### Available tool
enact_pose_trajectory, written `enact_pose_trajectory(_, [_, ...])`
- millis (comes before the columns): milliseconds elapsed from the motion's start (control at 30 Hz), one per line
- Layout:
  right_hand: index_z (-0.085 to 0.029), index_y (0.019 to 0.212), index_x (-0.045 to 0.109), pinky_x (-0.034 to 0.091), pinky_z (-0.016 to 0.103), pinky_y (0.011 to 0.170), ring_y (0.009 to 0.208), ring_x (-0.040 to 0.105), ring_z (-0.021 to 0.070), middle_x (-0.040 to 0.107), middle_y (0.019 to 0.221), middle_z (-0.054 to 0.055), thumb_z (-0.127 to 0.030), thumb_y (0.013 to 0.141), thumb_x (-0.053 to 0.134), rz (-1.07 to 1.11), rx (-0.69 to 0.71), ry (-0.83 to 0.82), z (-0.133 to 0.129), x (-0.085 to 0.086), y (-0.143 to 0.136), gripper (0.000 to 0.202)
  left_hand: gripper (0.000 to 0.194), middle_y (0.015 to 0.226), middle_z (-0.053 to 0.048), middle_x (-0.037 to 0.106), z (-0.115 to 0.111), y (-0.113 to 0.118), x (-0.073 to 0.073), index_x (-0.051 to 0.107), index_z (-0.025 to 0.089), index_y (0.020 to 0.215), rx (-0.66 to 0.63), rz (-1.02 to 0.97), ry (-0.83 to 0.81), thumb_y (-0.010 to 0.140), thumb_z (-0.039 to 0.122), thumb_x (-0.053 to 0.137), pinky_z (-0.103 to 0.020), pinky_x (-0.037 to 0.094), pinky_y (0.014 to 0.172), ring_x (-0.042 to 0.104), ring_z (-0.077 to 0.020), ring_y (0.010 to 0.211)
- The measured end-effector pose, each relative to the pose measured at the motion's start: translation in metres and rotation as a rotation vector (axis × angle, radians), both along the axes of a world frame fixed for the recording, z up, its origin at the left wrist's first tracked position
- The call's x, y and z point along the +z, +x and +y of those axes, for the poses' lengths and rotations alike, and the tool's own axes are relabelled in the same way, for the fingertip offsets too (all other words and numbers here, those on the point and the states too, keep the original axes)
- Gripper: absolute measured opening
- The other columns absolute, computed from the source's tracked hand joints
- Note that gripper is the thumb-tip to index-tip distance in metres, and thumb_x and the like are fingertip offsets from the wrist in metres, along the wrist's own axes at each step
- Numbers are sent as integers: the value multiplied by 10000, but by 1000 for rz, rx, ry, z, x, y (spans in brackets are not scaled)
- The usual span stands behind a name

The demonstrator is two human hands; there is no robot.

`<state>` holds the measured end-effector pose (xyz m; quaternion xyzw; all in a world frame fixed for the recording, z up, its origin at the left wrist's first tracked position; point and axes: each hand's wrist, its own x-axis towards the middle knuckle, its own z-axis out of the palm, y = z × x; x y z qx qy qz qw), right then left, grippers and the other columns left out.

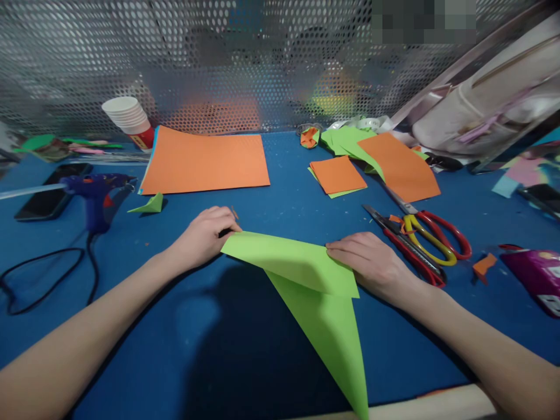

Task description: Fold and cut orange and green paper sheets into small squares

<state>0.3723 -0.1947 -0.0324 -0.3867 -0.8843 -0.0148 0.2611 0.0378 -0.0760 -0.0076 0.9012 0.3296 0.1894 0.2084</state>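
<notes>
Holding a folded lime-green paper sheet (297,259) on a blue tabletop (157,361), on the wearer's side of the orange paper stack (210,166). Pinching the sheet's left end between thumb and curled fingertips of the left hand (205,236), leaving hardly any opening at the tips. Resting the close-set, nearly straight fingers of the right hand (376,262) on the upper right edge, leaving any grip by the hidden right thumb impossible to tell. Apparently shaping a crease along the top, and probably calling for matched edges, light tension between both ends and a firm, even stroke, without letting the long tail slip askew. Showing a smooth, matte face, band-like toward the stack and narrowing to a sharp point away from it. Also displaying a hard-plastic blue hot-glue gun (98,198) left of the stack, nested white paper cups (125,114) by its far left corner, flat orange paper squares (339,175) to its right and, farther right and nearer the wearer, steel-bladed scissors (409,208) with looped handles.
</notes>
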Motion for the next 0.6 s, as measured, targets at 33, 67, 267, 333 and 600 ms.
enact_pose_trajectory(33, [-192,1120,660,515,402,787,953,668,226,741,1067,121,-105,952,433,-8,6,-2,-1,2,1,296,238,820,-67,674,1,-1,0,696,206,775,-2,16,2,898,301,516,-345,419,794,598,-214,864])
enact_pose_trajectory(67, [-191,1122,659,517,396,781,950,665,223,739,1075,121,-98,953,424,-18,11,-1,-1,3,1,305,242,832,-69,676,1,-1,0,699,206,780,-4,35,4,900,304,513,-345,416,794,598,-215,867])
enact_pose_trajectory(267, [-184,1099,657,517,389,774,933,664,223,740,1068,121,-90,946,443,-32,3,5,-2,4,1,279,200,949,-88,659,-2,-4,4,697,195,881,-36,80,29,858,228,501,-354,428,840,594,-230,939])
enact_pose_trajectory(333, [-195,1091,662,514,388,765,925,674,223,744,1044,117,-107,943,453,13,-15,-17,-2,3,-1,271,248,1030,-85,649,-5,-2,6,670,191,996,-25,66,1,801,188,517,-351,438,875,587,-229,972])
enact_pose_trajectory(600, [-250,952,680,550,349,673,743,671,210,724,846,53,-190,919,513,276,-213,-194,2,6,-11,180,389,1056,-39,682,-16,14,14,611,209,1127,154,-99,-341,746,198,531,-299,465,856,612,-194,940])
